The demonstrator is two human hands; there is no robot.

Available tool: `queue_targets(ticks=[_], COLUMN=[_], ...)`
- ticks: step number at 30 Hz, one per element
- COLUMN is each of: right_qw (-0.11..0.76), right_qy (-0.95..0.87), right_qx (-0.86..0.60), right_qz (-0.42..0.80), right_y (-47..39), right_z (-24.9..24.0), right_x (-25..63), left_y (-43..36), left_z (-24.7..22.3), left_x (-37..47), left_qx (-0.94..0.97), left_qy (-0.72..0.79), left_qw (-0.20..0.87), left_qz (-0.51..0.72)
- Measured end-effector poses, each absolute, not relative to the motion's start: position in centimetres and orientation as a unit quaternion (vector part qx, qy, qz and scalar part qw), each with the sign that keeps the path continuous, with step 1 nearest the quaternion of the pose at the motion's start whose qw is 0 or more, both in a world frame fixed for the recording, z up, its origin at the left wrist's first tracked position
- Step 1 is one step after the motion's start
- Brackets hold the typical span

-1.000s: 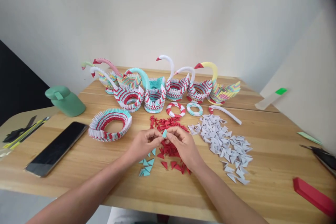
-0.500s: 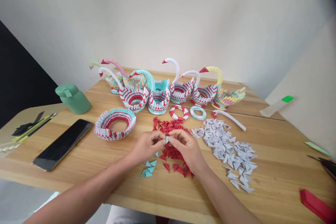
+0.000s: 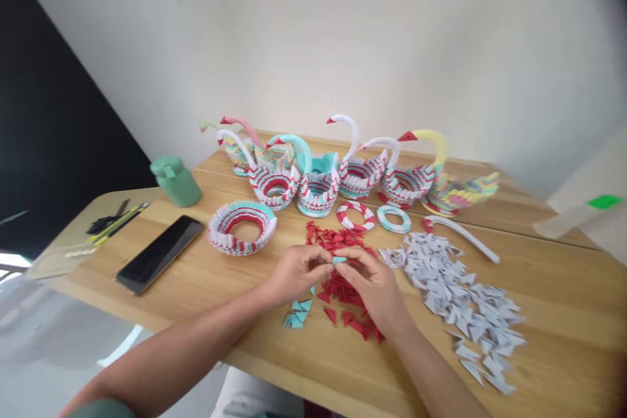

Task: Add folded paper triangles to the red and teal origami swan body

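Note:
A small teal paper piece is pinched between the fingertips of my left hand and my right hand. Both hands are over a heap of red folded triangles. Several teal triangles lie on the table below my left hand. To the right of my right hand spreads a pile of white folded triangles. A round paper basket in white, red and teal sits to the left, apart from my hands.
Behind stand several paper swans, with a red-white ring, a teal-white ring and a loose white neck. At left are a phone, a green bottle and pens.
The camera view has shifted, so the tabletop things appear farther right. The teal piece has turned from upright to lying sideways between the fingertips.

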State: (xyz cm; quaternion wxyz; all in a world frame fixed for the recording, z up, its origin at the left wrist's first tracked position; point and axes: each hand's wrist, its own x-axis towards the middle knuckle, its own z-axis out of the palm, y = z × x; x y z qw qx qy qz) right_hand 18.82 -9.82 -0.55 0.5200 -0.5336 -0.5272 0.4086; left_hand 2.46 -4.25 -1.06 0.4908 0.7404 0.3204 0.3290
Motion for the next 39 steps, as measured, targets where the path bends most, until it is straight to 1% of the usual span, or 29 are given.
queue_targets(ticks=[4,7,8,10,11,13,16,18,19,21,23,26,29,32,34,36,39], right_qw=[0.526,0.556,0.57,0.594,0.603,0.601,0.539,0.477,0.464,0.43,0.419,0.434,0.408,0.372,0.367,0.378,0.421], right_qy=[-0.533,-0.464,-0.44,-0.416,-0.417,-0.439,-0.513,-0.574,-0.595,-0.633,-0.665,-0.713,-0.742,-0.756,-0.754,-0.742,-0.702], right_qx=[-0.53,-0.545,-0.548,-0.549,-0.548,-0.553,-0.561,-0.544,-0.526,-0.492,-0.442,-0.382,-0.391,-0.387,-0.378,-0.378,-0.39], right_qz=[0.398,0.423,0.426,0.415,0.403,0.375,0.362,0.383,0.392,0.415,0.432,0.396,0.361,0.375,0.393,0.404,0.422], right_y=[-9.5,-9.3,-9.3,-9.1,-9.0,-8.8,-8.5,-8.2,-7.9,-7.1,-6.0,-4.0,-2.4,-1.7,-1.7,-1.8,-2.1], right_z=[-0.7,-0.8,-0.8,-0.8,-0.7,-0.2,1.5,3.0,3.7,4.7,4.8,3.8,2.4,1.6,1.3,1.3,1.6], right_x=[19.0,19.4,19.7,20.3,20.5,20.6,19.2,17.1,15.7,12.8,10.0,6.9,5.4,4.9,4.8,5.0,5.8], left_y=[-3.8,-4.7,-5.5,-7.3,-8.3,-10.0,-11.3,-11.3,-11.2,-10.8,-10.2,-9.2,-8.1,-7.3,-6.9,-6.6,-6.3], left_z=[-1.0,1.2,2.1,3.5,3.7,3.1,0.6,-0.8,-1.2,-1.4,-1.3,-1.2,-1.7,-2.2,-2.4,-2.5,-2.5], left_x=[2.5,0.9,-0.1,-2.6,-4.1,-6.8,-9.8,-10.9,-11.3,-11.8,-12.1,-12.7,-13.3,-13.6,-13.7,-13.7,-13.5], left_qx=[0.784,0.812,0.809,0.77,0.735,0.644,0.491,0.346,0.286,0.189,0.13,0.089,0.077,0.085,0.095,0.1,0.104], left_qy=[0.289,0.291,0.296,0.297,0.304,0.347,0.437,0.454,0.452,0.435,0.41,0.373,0.349,0.327,0.318,0.316,0.312], left_qw=[0.432,0.398,0.418,0.504,0.552,0.62,0.641,0.651,0.656,0.673,0.697,0.727,0.75,0.77,0.782,0.788,0.782], left_qz=[0.339,0.313,0.287,0.254,0.251,0.284,0.397,0.5,0.532,0.568,0.574,0.57,0.557,0.541,0.528,0.519,0.53])
